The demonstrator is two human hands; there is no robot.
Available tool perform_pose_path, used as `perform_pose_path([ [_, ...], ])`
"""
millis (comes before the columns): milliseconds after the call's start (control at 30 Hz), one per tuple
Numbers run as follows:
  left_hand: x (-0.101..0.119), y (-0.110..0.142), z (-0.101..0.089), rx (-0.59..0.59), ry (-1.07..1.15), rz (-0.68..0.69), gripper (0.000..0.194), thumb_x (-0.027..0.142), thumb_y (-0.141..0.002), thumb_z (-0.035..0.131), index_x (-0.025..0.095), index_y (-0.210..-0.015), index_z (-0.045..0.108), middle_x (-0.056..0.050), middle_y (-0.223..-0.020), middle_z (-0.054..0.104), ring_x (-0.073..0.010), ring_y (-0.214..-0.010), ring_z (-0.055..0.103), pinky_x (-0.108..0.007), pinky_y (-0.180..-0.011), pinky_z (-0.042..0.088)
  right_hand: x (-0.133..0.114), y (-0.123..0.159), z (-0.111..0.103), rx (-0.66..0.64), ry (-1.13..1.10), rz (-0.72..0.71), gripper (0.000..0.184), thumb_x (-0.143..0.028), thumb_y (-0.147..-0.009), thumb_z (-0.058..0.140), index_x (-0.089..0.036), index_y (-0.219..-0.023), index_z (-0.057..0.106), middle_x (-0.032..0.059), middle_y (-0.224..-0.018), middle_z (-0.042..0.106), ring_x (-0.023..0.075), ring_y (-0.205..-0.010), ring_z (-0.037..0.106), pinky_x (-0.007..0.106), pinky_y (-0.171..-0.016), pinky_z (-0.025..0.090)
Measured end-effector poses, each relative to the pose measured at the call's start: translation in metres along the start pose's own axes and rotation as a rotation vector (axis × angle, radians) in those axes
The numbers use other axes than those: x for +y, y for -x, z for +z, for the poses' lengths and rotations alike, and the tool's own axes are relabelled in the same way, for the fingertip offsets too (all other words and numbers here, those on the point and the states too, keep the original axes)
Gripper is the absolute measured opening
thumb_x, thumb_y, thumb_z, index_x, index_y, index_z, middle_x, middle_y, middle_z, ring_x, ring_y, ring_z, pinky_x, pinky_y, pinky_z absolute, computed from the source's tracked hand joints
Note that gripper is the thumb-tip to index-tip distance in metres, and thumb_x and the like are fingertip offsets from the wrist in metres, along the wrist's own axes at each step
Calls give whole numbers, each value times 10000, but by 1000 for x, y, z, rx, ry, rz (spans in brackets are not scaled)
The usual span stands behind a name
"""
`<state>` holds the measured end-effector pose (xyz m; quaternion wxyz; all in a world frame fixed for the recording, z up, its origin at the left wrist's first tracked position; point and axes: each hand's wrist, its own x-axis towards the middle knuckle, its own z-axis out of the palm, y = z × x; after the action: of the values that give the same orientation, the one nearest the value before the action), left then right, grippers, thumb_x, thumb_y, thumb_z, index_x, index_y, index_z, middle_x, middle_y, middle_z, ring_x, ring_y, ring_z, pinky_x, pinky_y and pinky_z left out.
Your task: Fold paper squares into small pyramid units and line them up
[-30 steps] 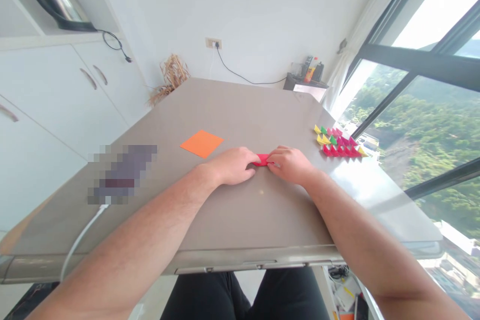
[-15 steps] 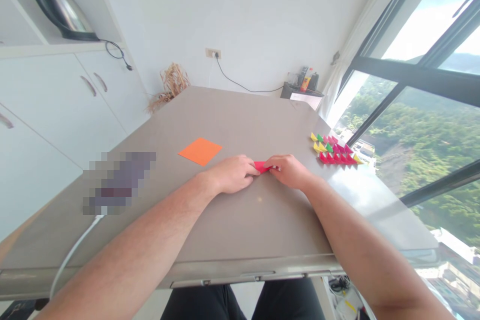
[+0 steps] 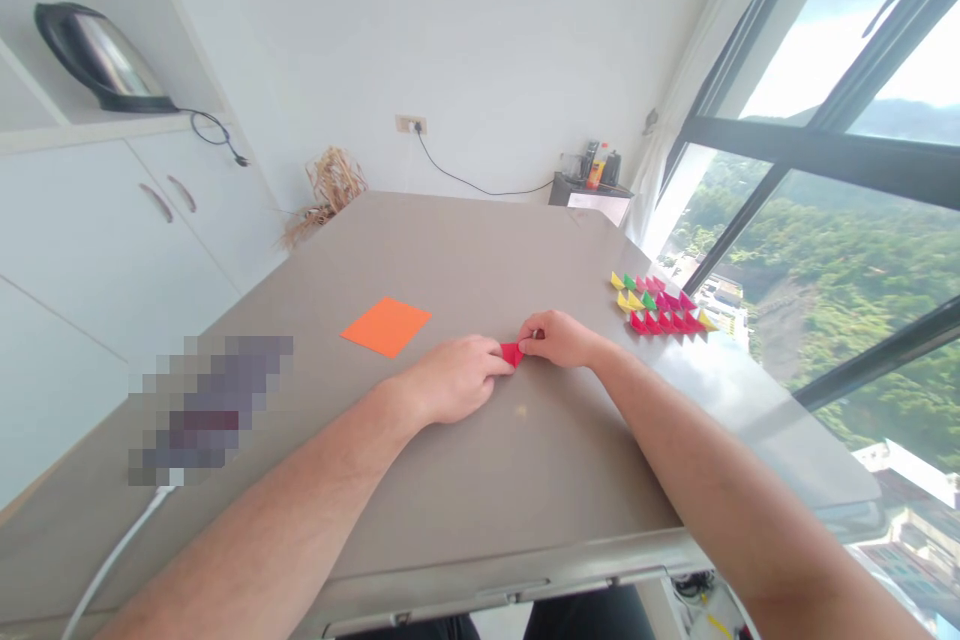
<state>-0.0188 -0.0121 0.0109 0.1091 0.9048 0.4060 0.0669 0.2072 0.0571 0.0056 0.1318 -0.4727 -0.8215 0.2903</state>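
A small folded piece of red paper (image 3: 511,354) lies on the table between my two hands. My left hand (image 3: 461,375) rests on the tabletop with its fingers pressed on the paper's left part, covering that end. At the right end, my right hand (image 3: 559,338) pinches the paper's edge between thumb and fingertips. Beyond my left wrist lies a flat orange paper square (image 3: 386,326). Rows of small folded paper boats (image 3: 664,322) in red, pink, green and yellow stand to the right of my right hand.
The grey table (image 3: 465,260) spreads around my hands. On its left lies a blurred-out dark object (image 3: 217,400) with a white cable (image 3: 112,555). A window (image 3: 795,280) borders the right side. An electric kettle (image 3: 105,60) stands on a shelf at the left.
The view has tilted up and shifted right. My right hand has drawn into a tighter pinch at the red paper's right end, and less red shows. My left hand stays on the paper.
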Motion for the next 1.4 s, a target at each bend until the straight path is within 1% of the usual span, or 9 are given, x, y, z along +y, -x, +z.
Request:
perform_pose_path([
  [100,5,4,0,-7,-22,-11,471,168,-919,419,322,-1251,715,-17,-1350,664,-245,-1139,656,-366,-901,529,-10,-4,-3,-56,20,95,93,-281,-802,667,-204,-786,717,-26,-748,659,120,-694,550,230,-610,407],
  [267,14,10,0,-13,-58,-11,511,139,-908,408,295,-1328,654,-24,-1391,653,-269,-1198,645,-390,-899,540,-21,-9,-2,-44,57,252,89,-284,-726,716,-208,-739,673,-32,-681,628,130,-658,552,239,-551,388],
  [433,17,11,0,-9,-53,-21,523,124,-902,411,279,-1349,635,-41,-1403,649,-281,-1178,659,-407,-887,551,-27,-14,0,-46,82,316,81,-264,-693,718,-211,-703,657,-27,-665,631,139,-631,549,250,-520,379],
  [600,16,10,0,-5,-29,-14,528,122,-889,423,278,-1349,629,-12,-1415,646,-263,-1231,639,-384,-959,532,-27,-17,1,-34,103,339,67,-252,-705,715,-201,-718,674,-4,-696,664,147,-650,574,253,-536,401],
  [900,18,9,-4,-9,-27,-26,494,117,-867,443,277,-1279,663,-12,-1320,702,-258,-1183,664,-381,-922,540,-25,-18,3,-35,113,344,76,-254,-705,698,-207,-680,644,2,-687,660,153,-649,574,257,-534,398],
  [1133,17,9,-3,-3,-34,-30,491,118,-875,436,282,-1278,662,-5,-1332,693,-260,-1185,656,-377,-905,535,-26,-19,4,-49,135,342,92,-267,-726,697,-202,-698,638,2,-685,645,153,-650,560,264,-544,392],
  [1200,17,9,-4,-18,-34,-41,475,115,-876,433,271,-1261,665,-25,-1281,713,-257,-1154,666,-369,-893,531,-22,-17,3,-41,119,286,89,-266,-745,682,-201,-706,636,-7,-691,639,142,-662,553,255,-564,397],
  [1267,18,9,-5,-33,-30,-57,459,115,-876,438,265,-1244,668,-37,-1226,727,-253,-1115,675,-364,-881,528,-16,-13,1,-32,67,184,68,-257,-769,657,-201,-732,644,-21,-718,642,126,-679,546,240,-592,403],
  [1400,18,9,-5,-27,-28,-65,442,134,-886,458,294,-1231,683,-29,-1229,720,-251,-1117,664,-360,-892,520,-6,-6,-6,-114,-7,86,116,-303,-803,649,-211,-832,714,-32,-782,661,121,-705,545,237,-622,412],
])
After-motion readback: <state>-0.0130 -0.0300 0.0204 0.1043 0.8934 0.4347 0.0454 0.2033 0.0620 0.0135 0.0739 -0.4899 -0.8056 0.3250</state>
